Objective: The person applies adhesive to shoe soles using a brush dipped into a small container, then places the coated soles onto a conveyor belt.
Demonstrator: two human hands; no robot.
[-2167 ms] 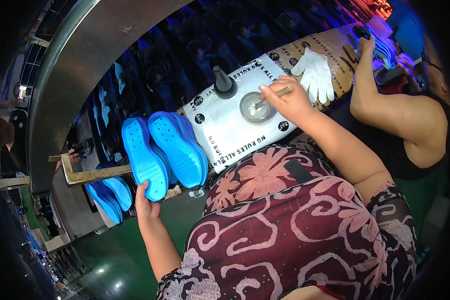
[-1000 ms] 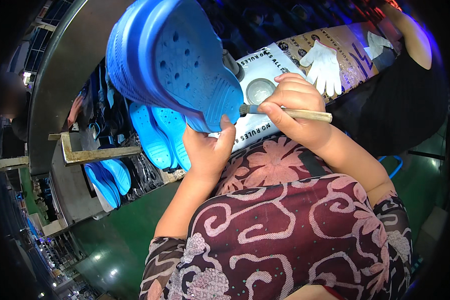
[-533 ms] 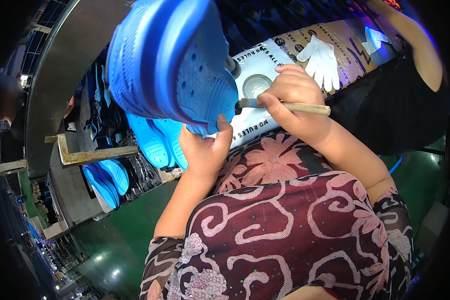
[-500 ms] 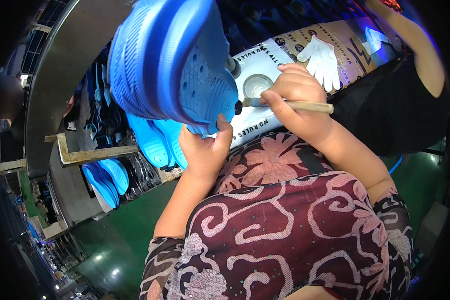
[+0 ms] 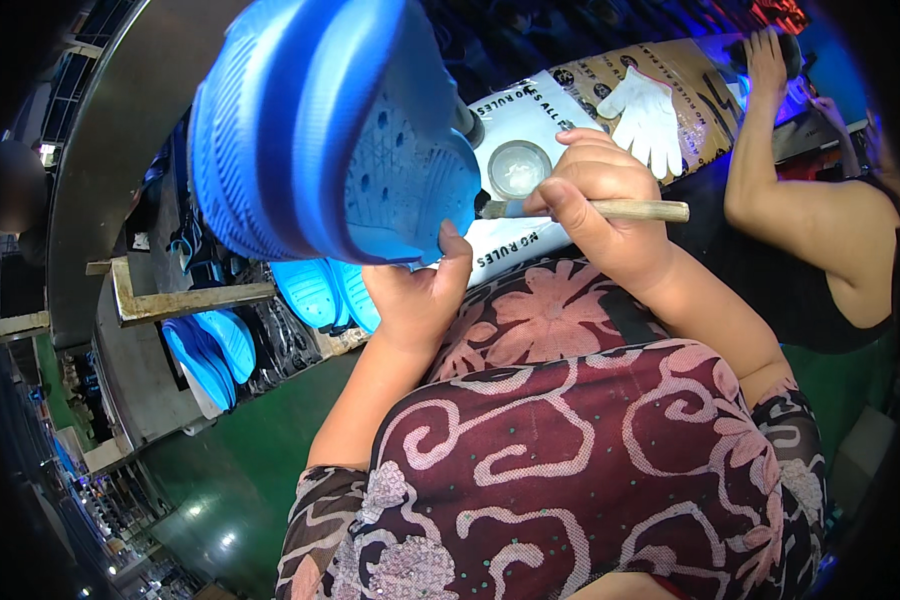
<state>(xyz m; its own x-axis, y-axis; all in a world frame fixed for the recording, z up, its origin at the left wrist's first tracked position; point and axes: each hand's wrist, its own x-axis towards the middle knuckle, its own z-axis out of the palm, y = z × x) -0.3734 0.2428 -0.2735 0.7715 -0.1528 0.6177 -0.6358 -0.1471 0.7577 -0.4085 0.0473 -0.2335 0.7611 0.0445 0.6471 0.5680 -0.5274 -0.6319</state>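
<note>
A large blue foam clog [image 5: 300, 140], with small holes in its surface, fills the upper left. My left hand [image 5: 415, 290] is closed on its lower edge, the thumb pressed on the near side and the other fingers mostly hidden. Between the fingers of my right hand [image 5: 610, 205] is a wooden-handled brush [image 5: 645, 210], held nearly level. Its dark bristles are at the clog's right edge and seem to touch it. Just beyond the brush, a round dish [image 5: 495, 165] with a pale, clear-looking content sits on a white printed sheet [image 5: 510, 240].
A white glove [image 5: 642, 125] lies on printed cardboard [image 5: 695, 85]. More blue clogs [image 5: 315, 292] are at left, near a wooden bracket [image 5: 190, 305] and a curved metal edge [image 5: 100, 130]. At right, a co-worker's bare arm [image 5: 760, 170] reaches forward.
The clog and my left hand have shifted slightly, the clog turning a little leftward. The brush stays at the clog's edge. The co-worker's arm and shoulder have come further into view.
</note>
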